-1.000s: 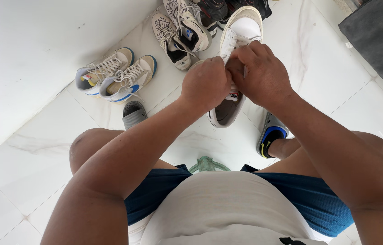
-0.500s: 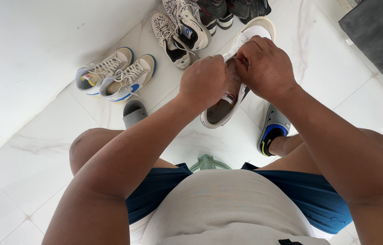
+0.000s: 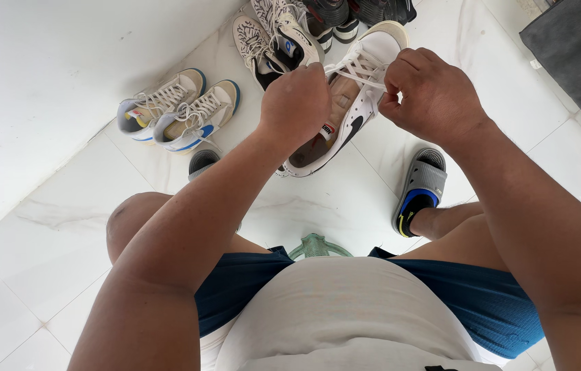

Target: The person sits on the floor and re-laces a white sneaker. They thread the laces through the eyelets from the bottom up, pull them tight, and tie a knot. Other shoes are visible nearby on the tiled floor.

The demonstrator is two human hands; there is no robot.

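A white sneaker (image 3: pixel 356 110) with a black side mark and a tan insole is held up in front of me, toe pointing away. My left hand (image 3: pixel 295 103) is closed on its left side, pinching a white lace (image 3: pixel 347 69). On the right, my right hand (image 3: pixel 433 93) pinches the lace near the eyelets. The lace runs taut between both hands across the shoe's tongue.
A cream and blue pair of sneakers (image 3: pixel 180 110) sits on the white marble floor at left. More patterned sneakers (image 3: pixel 277 34) and dark shoes (image 3: pixel 359 14) lie at the top. My feet wear grey slides (image 3: pixel 420 189). A grey mat (image 3: pixel 579 55) lies at the right. A green stool edge (image 3: pixel 316 245) shows between my legs.
My hands have moved apart, pulling the lace out sideways. The sneaker has tipped so that its insole and side mark show more.
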